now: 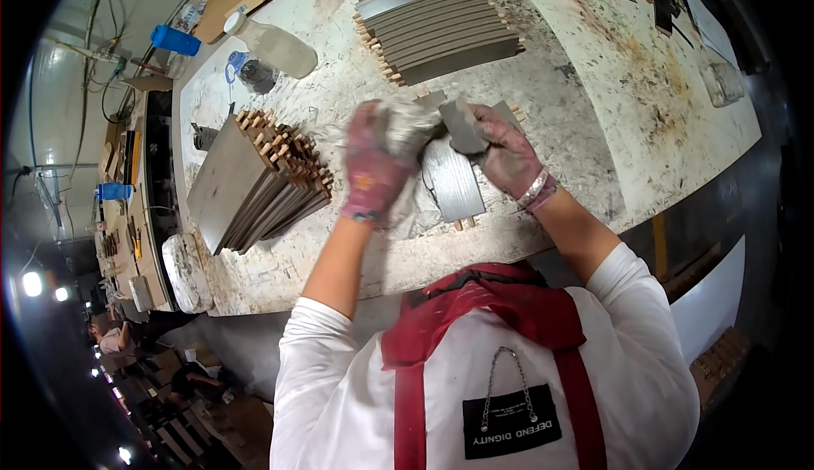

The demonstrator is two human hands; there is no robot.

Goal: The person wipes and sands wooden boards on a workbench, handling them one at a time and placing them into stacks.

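1 flat grey piece (464, 127) sits pinched in the right hand's (512, 158) fingers above the stained table (280, 273); the left hand (373, 169), blurred, bunches white cloth (414, 124) beside it. Below lies 1 shiny board (455, 186), with 2 board stacks (445, 33) farther out.

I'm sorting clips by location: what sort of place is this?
Probably a workshop or factory floor: a stained worktable carries a stack of grey panels with wooden pegs, and the gloved right hand holds a grey piece.
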